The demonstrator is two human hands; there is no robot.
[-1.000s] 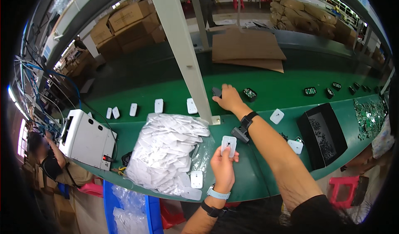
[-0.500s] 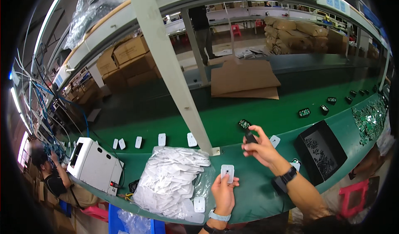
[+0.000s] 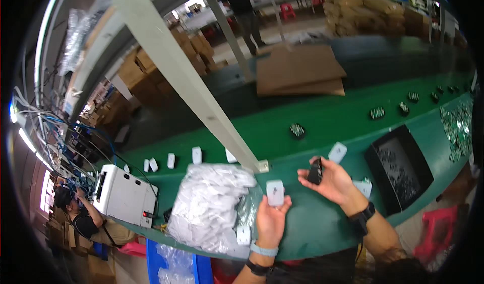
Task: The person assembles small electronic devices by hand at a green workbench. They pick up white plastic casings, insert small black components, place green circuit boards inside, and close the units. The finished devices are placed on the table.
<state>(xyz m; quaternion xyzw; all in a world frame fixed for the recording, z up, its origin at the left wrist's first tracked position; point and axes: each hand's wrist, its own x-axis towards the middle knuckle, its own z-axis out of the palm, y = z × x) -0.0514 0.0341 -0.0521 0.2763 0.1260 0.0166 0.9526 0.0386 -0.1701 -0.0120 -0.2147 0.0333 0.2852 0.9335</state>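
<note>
— What are my hands on?
— From here, my left hand (image 3: 270, 218) pinches a white square casing (image 3: 275, 192) above the green bench (image 3: 322, 223); my right hand (image 3: 330, 179) curls its fingers round a small black part (image 3: 315, 171), details blurred.
— Nearby?
— A clear bag of white casings (image 3: 212, 208) just left.

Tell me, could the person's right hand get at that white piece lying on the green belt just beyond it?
Probably yes. The white piece lies in the open just past the right hand, nothing between them. But that hand already holds a small black part, so its grip is taken.
</note>
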